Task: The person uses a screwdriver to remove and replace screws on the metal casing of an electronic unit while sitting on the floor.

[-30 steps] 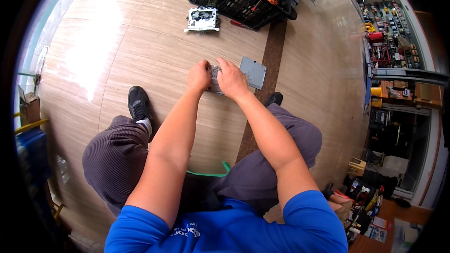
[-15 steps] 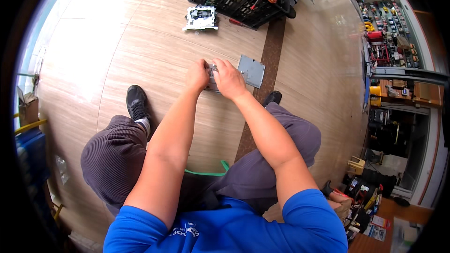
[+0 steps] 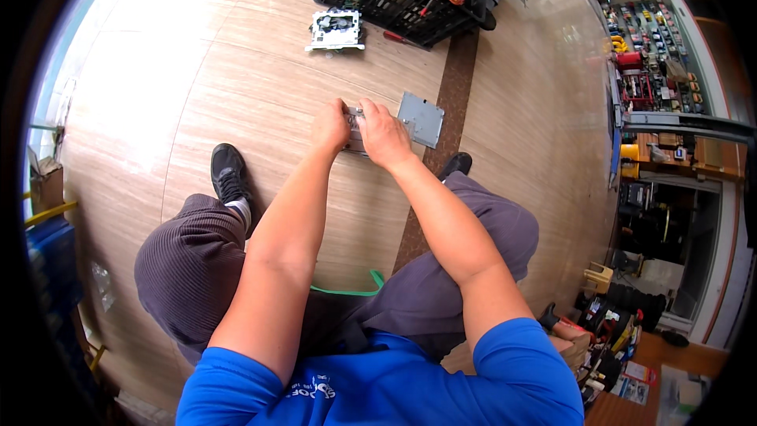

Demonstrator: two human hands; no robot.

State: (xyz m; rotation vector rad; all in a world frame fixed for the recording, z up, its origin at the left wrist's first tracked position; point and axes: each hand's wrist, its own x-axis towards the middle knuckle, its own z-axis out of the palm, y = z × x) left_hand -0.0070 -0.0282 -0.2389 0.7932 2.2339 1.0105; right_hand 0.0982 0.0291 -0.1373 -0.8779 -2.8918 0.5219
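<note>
Closely paired, hands point(image 3: 330, 125) point(image 3: 384, 136) gripping a metal part point(image 3: 356, 142), arms point(image 3: 292, 217) point(image 3: 447, 218) stretched forward

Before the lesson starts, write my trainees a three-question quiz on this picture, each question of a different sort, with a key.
1. Choose: what is between the left grip and the right grip? (a) a sponge (b) a metal part (c) a cup
2. True or false: the flat grey plate lies on the floor, to the right of both grips.
3. Short answer: what colour is the crate at the top of the picture?

Key: 1. b; 2. true; 3. black.
</note>
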